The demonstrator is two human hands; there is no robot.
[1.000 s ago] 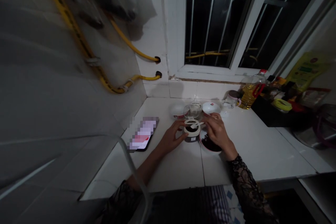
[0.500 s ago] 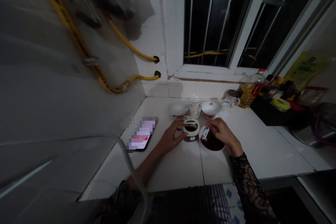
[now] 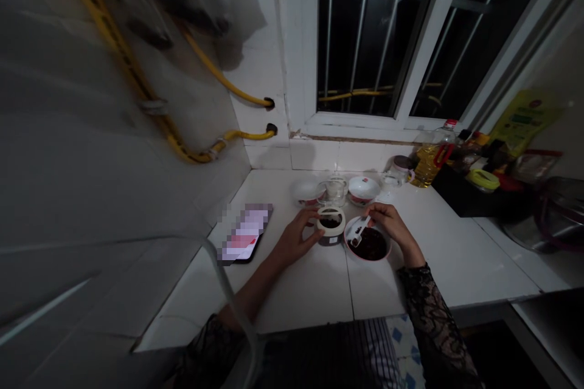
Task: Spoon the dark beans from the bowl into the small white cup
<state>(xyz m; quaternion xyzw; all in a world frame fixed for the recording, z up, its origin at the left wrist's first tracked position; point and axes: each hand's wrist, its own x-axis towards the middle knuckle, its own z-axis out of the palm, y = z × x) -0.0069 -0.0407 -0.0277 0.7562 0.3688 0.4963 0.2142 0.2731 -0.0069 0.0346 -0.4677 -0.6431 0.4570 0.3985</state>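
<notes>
My left hand (image 3: pixel 298 235) grips the left side of a small jar (image 3: pixel 331 237) with a cream rim, standing on the white tiled counter. Dark contents show through the jar's opening. My right hand (image 3: pixel 387 223) is closed on the handle of a small white spoon (image 3: pixel 362 232). The spoon slants down over a white bowl (image 3: pixel 347 247) with a pinkish rim, its tip low over a dark, wet-looking mass (image 3: pixel 371 245) in the bowl. The bowl stands just right of the jar.
Behind stand two white bowls (image 3: pixel 364 187) and a clear glass container (image 3: pixel 335 192). A phone (image 3: pixel 249 234) lies at left. An oil bottle (image 3: pixel 429 161), a black condiment box (image 3: pixel 460 191) and a metal pot (image 3: pixel 524 234) are at right. Yellow pipe (image 3: pixel 182 149) runs along the left wall.
My right hand has turned and shifted slightly, so the spoon's handle now shows more and its tip points lower left. The left hand stays on the jar.
</notes>
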